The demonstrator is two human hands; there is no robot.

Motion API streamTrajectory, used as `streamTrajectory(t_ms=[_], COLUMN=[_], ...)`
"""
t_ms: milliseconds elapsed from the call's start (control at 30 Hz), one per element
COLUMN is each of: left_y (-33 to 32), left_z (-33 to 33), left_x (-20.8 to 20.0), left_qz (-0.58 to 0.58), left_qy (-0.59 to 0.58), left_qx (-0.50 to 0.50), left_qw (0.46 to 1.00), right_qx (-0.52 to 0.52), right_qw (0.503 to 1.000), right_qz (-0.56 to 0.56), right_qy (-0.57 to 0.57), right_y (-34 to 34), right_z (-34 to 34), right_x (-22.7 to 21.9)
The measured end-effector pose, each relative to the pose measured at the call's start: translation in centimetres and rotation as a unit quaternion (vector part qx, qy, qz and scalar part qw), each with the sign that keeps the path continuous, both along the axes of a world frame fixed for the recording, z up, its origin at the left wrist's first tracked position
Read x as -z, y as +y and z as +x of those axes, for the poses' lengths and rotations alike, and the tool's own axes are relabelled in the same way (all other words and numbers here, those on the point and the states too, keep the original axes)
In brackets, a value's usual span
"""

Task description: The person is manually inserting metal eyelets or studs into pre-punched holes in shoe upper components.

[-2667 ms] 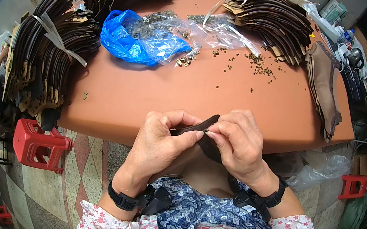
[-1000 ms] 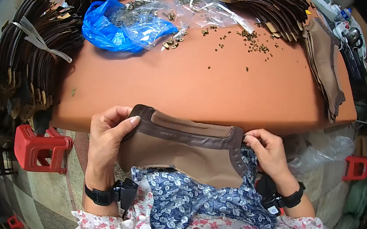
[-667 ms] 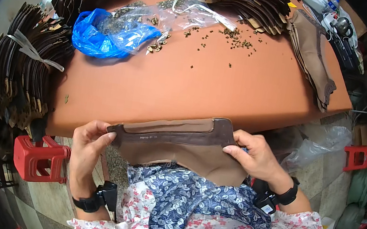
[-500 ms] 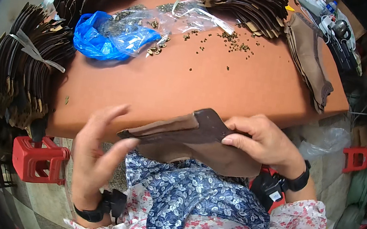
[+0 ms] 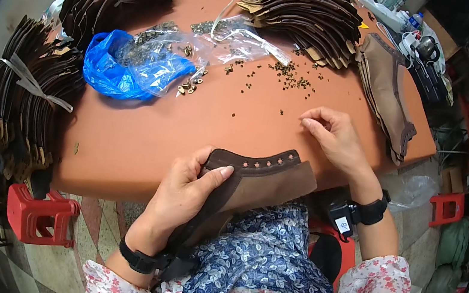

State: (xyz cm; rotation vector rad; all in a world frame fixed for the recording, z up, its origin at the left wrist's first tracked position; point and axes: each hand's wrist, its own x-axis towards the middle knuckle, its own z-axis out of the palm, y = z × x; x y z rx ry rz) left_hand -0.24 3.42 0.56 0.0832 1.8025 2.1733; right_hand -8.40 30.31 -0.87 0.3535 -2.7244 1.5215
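My left hand point(image 5: 185, 191) grips a brown leather boot upper point(image 5: 268, 182) by its dark corner, thumb on top. Along the dark upper edge of that piece runs a row of small round holes. It is held over my lap, in front of the table edge. My right hand point(image 5: 335, 140) is off the leather, above the tabletop, with its fingers curled in and the thumb near the fingertips; anything between them is too small to make out. Beyond it lie small scattered brass-coloured eyelets point(image 5: 292, 82).
An orange-brown table point(image 5: 124, 154) carries bundled leather pieces point(image 5: 32, 80) at left and a strapped stack point(image 5: 308, 18) at the back. A blue plastic bag point(image 5: 117, 77) and a clear bag lie mid-left. Flat uppers point(image 5: 382, 90) lie at right. Red stools point(image 5: 39, 214) stand below.
The boot upper has turned so its holed edge shows at the right. My left hand, free before, now grips it; my right hand has let go and moved up over the table.
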Motion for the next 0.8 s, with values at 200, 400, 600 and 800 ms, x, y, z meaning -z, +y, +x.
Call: streamTrajectory(t_ms=[200, 400, 600, 800], left_y=[-0.4, -0.9, -1.0, -0.9], left_z=[-1.1, -1.6, -1.8, -1.9], left_x=[1.4, 1.8, 2.1, 2.2], left_qz=[-0.024, -0.035, -0.039, -0.034], left_qy=[0.004, -0.009, -0.032, -0.036], left_qx=[-0.019, -0.014, -0.021, -0.028], left_qw=[1.000, 0.999, 0.999, 0.998], right_qx=[-0.002, -0.020, 0.040, 0.028], right_qw=[0.978, 0.969, 0.977, 0.970], right_qz=[0.157, 0.182, 0.135, 0.160], right_qy=[0.140, 0.166, 0.160, 0.182], right_y=[-1.8, -2.9, -0.9, -0.9], right_z=[-2.0, -3.8, -4.1, -3.1], right_x=[1.1, 1.3, 1.4, 1.2])
